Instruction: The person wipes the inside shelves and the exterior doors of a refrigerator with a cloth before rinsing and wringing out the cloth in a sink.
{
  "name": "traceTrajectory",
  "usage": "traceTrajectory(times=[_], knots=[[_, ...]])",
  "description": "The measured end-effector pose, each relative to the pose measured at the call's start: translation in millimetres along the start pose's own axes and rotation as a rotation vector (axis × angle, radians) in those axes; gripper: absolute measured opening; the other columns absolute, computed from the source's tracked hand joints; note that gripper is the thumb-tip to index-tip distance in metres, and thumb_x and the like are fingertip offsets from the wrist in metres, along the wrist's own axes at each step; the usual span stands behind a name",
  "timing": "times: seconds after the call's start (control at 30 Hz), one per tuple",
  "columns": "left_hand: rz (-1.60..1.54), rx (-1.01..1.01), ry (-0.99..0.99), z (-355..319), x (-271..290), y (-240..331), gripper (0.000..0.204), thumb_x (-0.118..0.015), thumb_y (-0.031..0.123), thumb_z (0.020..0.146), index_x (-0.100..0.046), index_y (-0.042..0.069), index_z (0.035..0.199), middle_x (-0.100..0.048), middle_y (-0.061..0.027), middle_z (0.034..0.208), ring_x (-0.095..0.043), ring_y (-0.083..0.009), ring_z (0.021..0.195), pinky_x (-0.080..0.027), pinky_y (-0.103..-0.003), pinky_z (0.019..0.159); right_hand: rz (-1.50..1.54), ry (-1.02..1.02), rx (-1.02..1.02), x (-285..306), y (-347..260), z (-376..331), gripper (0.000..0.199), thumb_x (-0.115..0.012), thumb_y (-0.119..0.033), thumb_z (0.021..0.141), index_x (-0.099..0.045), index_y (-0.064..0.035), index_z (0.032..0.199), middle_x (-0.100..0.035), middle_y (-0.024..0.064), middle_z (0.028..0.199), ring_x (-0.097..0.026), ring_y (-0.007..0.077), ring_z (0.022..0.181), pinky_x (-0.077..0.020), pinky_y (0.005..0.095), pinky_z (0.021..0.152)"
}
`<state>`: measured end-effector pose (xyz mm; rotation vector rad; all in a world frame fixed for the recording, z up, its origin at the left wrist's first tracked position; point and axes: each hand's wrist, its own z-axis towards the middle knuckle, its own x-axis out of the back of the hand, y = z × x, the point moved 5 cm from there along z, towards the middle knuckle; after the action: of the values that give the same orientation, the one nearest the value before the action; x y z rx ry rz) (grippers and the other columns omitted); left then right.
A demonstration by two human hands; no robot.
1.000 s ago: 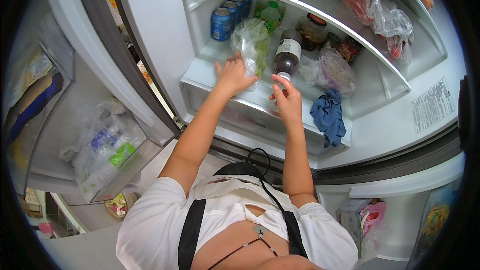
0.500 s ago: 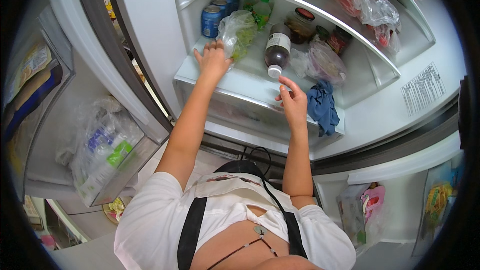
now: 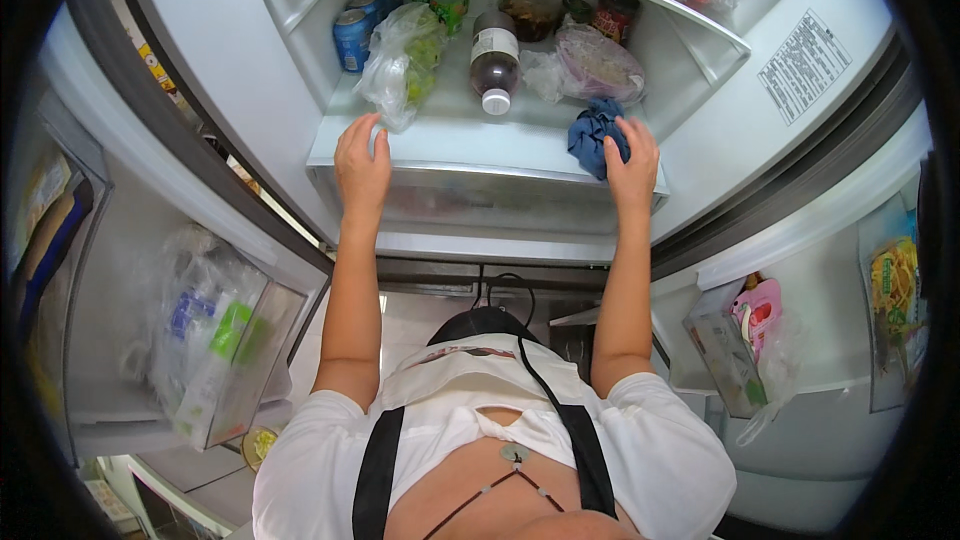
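The left hand (image 3: 362, 162) lies flat and open on the fridge shelf (image 3: 470, 145) — its fingertips touch a clear bag of greens (image 3: 405, 65) at 12 o'clock. The right hand (image 3: 630, 160) grabs a blue cloth (image 3: 596, 132) at its 11 o'clock — a dark bottle (image 3: 494, 58) lies between the bag and the cloth.

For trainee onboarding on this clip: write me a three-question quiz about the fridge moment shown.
1. True or false: the right hand touches the blue cloth.
2. What lies nearest the left hand? A) clear bag of greens B) blue cans C) dark lying bottle
3. Fill in: both hands rest at the front edge of the fridge ____.

Key: 1 true; 2 A; 3 shelf.
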<state>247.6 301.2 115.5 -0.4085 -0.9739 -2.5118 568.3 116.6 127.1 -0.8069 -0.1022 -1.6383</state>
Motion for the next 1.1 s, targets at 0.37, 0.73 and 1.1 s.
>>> traceTrajectory(times=[0.37, 0.73, 1.1], knots=[[-0.139, 0.143, 0.013, -24.1, 26.4, -7.9, 0.02, -0.053, 0.006, 0.081, -0.061, 0.004, 0.1, -0.061, -0.0114, 0.101, -0.057, -0.0258, 0.095, -0.044, -0.033, 0.081, 0.189, -0.34, 0.107, -50.6, -54.9, -26.7, 0.041, -0.063, -0.025, 0.073, -0.058, -0.0044, 0.108, -0.056, 0.0133, 0.116, -0.051, 0.0284, 0.109, -0.0409, 0.0358, 0.091], [-0.122, 0.098, 0.243, -50.2, 63.2, -20.3, 0.021, -0.049, -0.002, 0.083, -0.059, 0.001, 0.101, -0.06, -0.0112, 0.098, -0.057, -0.0232, 0.093, -0.043, -0.031, 0.083, 0.625, -0.606, 0.432, -126.4, -215.7, -38.9, 0.041, -0.065, -0.01, 0.07, -0.055, -0.0079, 0.11, -0.056, 0.0129, 0.111, -0.052, 0.0304, 0.105, -0.043, 0.037, 0.087], [-0.101, 0.094, 0.313, -25.9, 69.7, -11.7, 0.025, -0.047, -0.003, 0.08, -0.057, 0.001, 0.103, -0.057, -0.0123, 0.103, -0.053, -0.0283, 0.097, -0.042, -0.036, 0.084, 0.5, -0.545, 0.621, -124.3, -233.2, -42.4, 0.059, -0.069, -0.01, 0.066, -0.047, -0.0116, 0.121, -0.05, 0.0118, 0.121, -0.046, 0.0301, 0.113, -0.0388, 0.0382, 0.094]])
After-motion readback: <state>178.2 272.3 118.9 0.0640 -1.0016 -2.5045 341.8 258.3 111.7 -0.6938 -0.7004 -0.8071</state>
